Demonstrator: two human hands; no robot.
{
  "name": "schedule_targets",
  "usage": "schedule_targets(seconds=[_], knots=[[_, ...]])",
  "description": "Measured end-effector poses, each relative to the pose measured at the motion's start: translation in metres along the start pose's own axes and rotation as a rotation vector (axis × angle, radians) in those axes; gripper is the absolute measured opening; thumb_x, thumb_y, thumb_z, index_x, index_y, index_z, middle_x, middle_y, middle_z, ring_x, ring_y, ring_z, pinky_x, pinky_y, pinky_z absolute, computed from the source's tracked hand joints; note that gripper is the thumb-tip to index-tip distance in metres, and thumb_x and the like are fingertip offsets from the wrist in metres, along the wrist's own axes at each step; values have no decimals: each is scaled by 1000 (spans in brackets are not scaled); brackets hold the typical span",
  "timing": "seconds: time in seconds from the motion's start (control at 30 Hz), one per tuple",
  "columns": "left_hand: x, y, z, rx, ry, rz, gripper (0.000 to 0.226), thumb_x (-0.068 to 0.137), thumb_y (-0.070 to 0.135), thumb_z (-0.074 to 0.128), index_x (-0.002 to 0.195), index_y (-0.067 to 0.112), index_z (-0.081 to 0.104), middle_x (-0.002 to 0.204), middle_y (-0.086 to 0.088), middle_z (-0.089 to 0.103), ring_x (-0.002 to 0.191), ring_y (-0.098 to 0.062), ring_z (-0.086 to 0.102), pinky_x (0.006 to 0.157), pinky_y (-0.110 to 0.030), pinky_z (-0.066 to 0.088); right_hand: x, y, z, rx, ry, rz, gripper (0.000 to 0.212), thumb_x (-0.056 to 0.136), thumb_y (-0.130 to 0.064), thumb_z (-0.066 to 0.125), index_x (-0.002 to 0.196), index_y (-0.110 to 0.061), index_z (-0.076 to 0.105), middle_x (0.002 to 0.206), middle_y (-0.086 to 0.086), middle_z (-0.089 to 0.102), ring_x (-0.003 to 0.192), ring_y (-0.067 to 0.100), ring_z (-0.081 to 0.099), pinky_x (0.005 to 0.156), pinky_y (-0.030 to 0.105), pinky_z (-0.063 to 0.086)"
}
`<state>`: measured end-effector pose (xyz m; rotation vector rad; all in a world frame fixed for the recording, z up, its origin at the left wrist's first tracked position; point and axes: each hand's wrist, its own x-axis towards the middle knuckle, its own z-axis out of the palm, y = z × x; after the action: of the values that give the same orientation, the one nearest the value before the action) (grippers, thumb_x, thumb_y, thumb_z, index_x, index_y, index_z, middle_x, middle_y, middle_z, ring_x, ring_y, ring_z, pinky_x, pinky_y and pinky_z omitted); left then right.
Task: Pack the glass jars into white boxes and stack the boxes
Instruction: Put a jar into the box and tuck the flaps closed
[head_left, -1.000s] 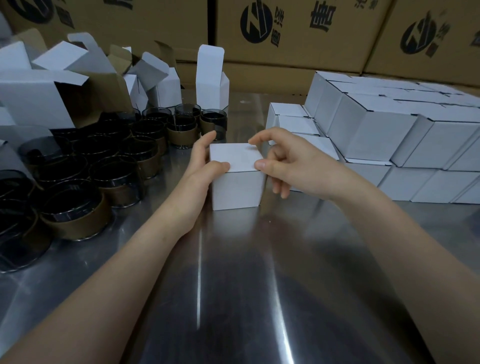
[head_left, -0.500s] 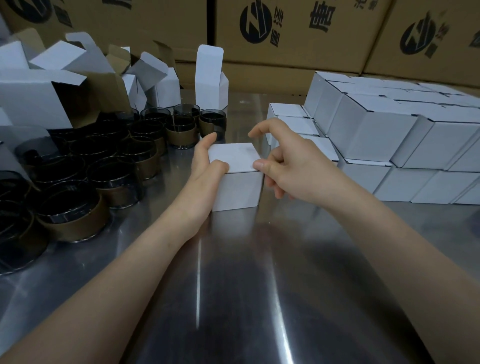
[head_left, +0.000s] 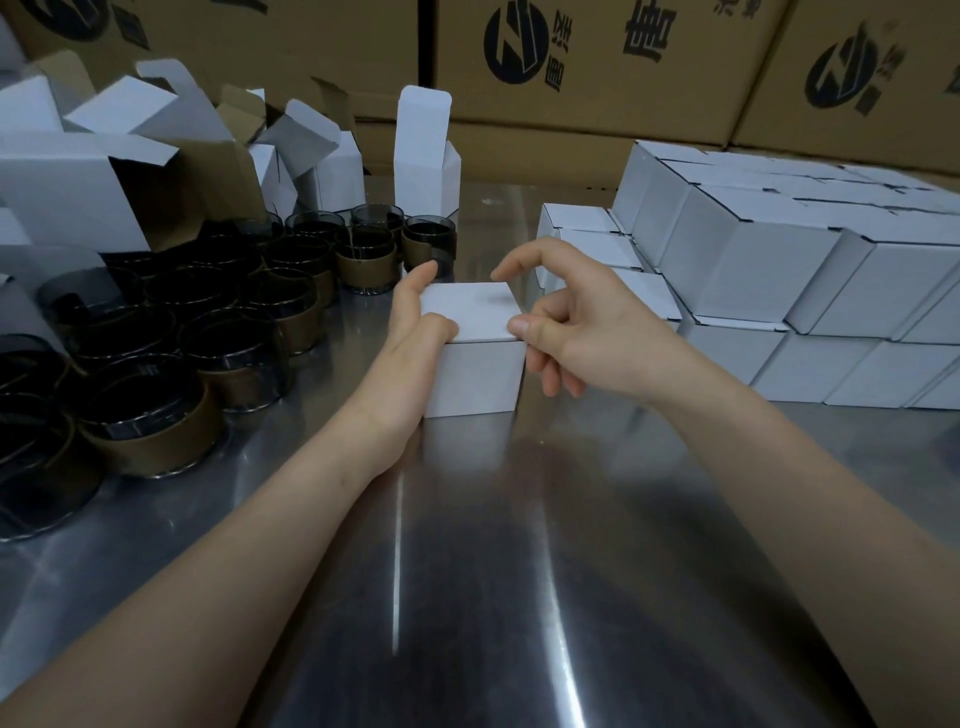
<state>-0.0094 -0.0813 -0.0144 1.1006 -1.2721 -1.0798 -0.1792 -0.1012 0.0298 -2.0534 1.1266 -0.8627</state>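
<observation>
A closed white box (head_left: 475, 364) stands on the steel table (head_left: 467, 571) in the middle. My left hand (head_left: 408, 358) grips its left side, with the thumb on the top edge and the fingers along the far left face. To the box's right is my right hand (head_left: 582, 332); its thumb touches the top right edge, the index finger arches above the lid without touching, and the other fingers hang loosely curled. Several dark glass jars (head_left: 156, 415) with brown paper sleeves crowd the left of the table.
A stack of closed white boxes (head_left: 753, 275) fills the right side in two layers. Open white boxes (head_left: 67, 192) lie piled at the back left, and one (head_left: 423, 156) stands upright with its flap raised. Brown printed cartons (head_left: 571, 62) form a wall behind.
My right index finger has lifted off the far edge of the box lid and the hand has drawn slightly to the right. The left hand and the box have stayed in place.
</observation>
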Motion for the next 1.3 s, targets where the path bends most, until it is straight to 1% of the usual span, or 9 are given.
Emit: schedule_targets(seconds=[0.13,0.23,0.3,0.4,0.57,0.87,1.03,1.23,1.3], knots=[[0,0,-2,-12,-49,56,45,75,25,40,117,40,47,126,8,46,119,-15,49,105,-40,41,0,1,1,30,-16,28,15,97,-8,52,98,-21,59,53,0,59,41,16,56,37,22,40],[-2,1,-6,-17,-80,36,29,75,25,42,98,36,56,116,5,52,110,-20,52,94,-42,44,-1,3,0,65,-53,54,12,98,-9,51,93,-14,62,56,0,61,45,19,58,40,24,42],[-3,3,-7,-21,-77,19,24,75,26,42,91,34,57,116,1,53,111,-23,53,93,-43,43,-2,4,-2,90,-90,41,4,95,-10,57,95,-12,61,58,2,61,48,22,59,42,25,43],[-6,5,-6,-26,-61,5,21,75,27,42,91,31,56,121,-3,51,120,-29,50,101,-50,42,-2,5,-3,36,-115,-3,13,88,-9,67,96,-15,59,57,0,57,51,27,61,44,26,45],[-6,6,-6,-32,-54,-5,21,75,28,43,91,29,55,129,-9,49,126,-33,47,108,-54,37,0,7,-2,9,-91,-34,16,87,-2,68,90,-15,60,56,-1,55,49,21,61,42,26,43],[-2,3,-7,-36,-64,12,21,74,26,43,91,26,55,126,-6,50,125,-31,48,106,-50,39,0,11,1,22,-58,-74,19,87,3,64,85,-16,61,54,-2,55,47,20,58,41,26,44],[-1,1,-8,-46,-65,19,20,74,26,44,91,26,54,124,-5,49,128,-31,46,108,-50,37,0,13,3,5,-44,-95,19,88,1,64,85,-18,61,56,2,57,49,25,59,44,22,44],[-1,0,-6,-46,-52,29,22,75,28,43,93,27,56,127,-7,49,124,-28,48,105,-47,39,0,14,-3,30,-123,-81,19,88,0,65,94,-17,58,60,-5,54,54,19,59,50,26,49],[-1,-1,-7,-59,-54,37,22,75,27,44,94,27,57,121,-5,53,116,-24,53,98,-42,42,0,13,-6,-4,-160,-80,26,84,-3,70,100,-19,59,63,-5,55,57,17,56,57,26,49]])
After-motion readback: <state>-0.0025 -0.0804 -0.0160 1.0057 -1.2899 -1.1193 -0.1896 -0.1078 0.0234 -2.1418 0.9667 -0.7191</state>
